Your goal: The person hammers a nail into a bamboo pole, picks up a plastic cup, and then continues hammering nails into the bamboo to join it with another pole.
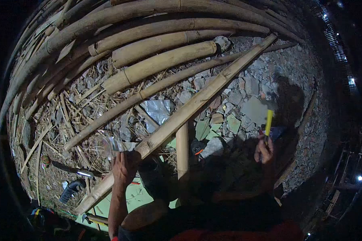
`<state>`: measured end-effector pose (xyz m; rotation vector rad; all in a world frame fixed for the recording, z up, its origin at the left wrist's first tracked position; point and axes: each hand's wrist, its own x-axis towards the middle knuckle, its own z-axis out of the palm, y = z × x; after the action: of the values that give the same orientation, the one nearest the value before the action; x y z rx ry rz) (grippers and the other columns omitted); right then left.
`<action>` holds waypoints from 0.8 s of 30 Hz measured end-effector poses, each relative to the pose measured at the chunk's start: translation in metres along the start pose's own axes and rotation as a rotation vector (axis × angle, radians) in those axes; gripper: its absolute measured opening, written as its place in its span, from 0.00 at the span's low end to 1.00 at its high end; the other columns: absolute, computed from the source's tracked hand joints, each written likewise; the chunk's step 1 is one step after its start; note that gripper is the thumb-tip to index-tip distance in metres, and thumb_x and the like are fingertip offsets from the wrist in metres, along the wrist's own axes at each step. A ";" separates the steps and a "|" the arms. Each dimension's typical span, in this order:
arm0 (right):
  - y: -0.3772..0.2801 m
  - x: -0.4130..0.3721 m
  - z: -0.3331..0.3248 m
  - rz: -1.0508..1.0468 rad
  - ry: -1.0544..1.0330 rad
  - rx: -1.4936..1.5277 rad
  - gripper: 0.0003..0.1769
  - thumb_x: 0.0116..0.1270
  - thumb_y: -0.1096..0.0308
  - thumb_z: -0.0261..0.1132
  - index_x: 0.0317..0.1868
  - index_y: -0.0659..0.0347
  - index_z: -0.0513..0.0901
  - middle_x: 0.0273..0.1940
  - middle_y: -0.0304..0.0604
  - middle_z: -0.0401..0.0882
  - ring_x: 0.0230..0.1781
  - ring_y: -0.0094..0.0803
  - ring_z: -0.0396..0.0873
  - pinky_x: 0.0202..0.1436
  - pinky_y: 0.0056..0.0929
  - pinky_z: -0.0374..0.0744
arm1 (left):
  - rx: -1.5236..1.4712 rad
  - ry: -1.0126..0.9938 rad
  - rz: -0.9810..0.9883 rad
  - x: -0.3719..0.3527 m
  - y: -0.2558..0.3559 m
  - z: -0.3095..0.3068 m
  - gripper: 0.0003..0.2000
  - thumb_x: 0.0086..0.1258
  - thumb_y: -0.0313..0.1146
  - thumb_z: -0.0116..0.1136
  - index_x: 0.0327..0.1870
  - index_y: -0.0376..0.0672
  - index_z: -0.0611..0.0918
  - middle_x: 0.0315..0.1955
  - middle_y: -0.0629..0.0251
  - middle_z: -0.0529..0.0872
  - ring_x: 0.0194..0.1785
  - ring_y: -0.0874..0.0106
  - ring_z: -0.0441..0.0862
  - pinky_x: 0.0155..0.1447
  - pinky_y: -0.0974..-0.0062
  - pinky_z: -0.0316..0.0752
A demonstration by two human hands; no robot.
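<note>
My right hand (264, 151) is closed round the dark grip of a hammer (269, 117) with a yellow handle. The hammer stands up over the rubble, its head blurred at the top. Across the middle runs a long split bamboo pole (201, 98), slanting from lower left to upper right. My left hand (124, 170) is closed on the lower part of this pole; some of its fingers are hidden. Beside its fingertips is a blurred, see-through shape (110, 145) that I cannot make out. A shorter bamboo piece (182, 150) reaches from under the pole toward my body.
Several thick bamboo poles (161, 48) lie across the far side. Stones (251, 86) and dry scraps cover the ground. At left lie a long blade (70, 168), a black ribbed piece (72, 190) and a yellow-handled tool (96, 219). A pale green sheet (138, 197) lies near me.
</note>
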<state>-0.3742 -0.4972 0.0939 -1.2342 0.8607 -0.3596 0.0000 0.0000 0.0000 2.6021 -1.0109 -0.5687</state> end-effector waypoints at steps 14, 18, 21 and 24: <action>0.003 0.004 0.138 0.070 0.130 -0.374 0.08 0.76 0.69 0.71 0.47 0.62 0.82 0.22 0.31 0.75 0.16 0.17 0.71 0.19 0.25 0.68 | -0.098 -0.282 -0.018 -0.062 0.051 -0.034 0.30 0.54 0.44 0.80 0.55 0.44 0.78 0.44 0.53 0.88 0.43 0.49 0.89 0.45 0.51 0.83; 0.024 -0.001 0.127 -0.041 0.057 -0.379 0.07 0.77 0.67 0.70 0.47 0.61 0.82 0.22 0.30 0.75 0.16 0.17 0.70 0.20 0.25 0.68 | -0.014 -0.485 -0.090 -0.100 0.016 -0.034 0.47 0.41 0.58 0.86 0.63 0.42 0.78 0.47 0.52 0.89 0.53 0.47 0.87 0.56 0.48 0.81; 0.021 -0.001 0.143 -0.050 0.041 -0.413 0.08 0.77 0.66 0.70 0.47 0.62 0.82 0.25 0.31 0.76 0.20 0.18 0.72 0.25 0.25 0.71 | -0.008 -0.131 -0.005 -0.073 0.018 -0.024 0.51 0.43 0.60 0.85 0.69 0.41 0.76 0.50 0.48 0.88 0.57 0.43 0.85 0.60 0.50 0.81; 0.044 0.001 0.146 -0.251 0.037 -0.530 0.10 0.78 0.63 0.69 0.48 0.62 0.82 0.29 0.34 0.77 0.28 0.22 0.75 0.34 0.28 0.75 | -0.360 -0.195 -0.050 0.015 0.107 -0.042 0.53 0.50 0.62 0.82 0.73 0.39 0.72 0.59 0.41 0.82 0.61 0.41 0.83 0.64 0.51 0.80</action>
<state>-0.2754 -0.3856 0.0643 -1.8420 0.8624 -0.3670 -0.0323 -0.0812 0.0758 2.2910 -0.8107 -0.9373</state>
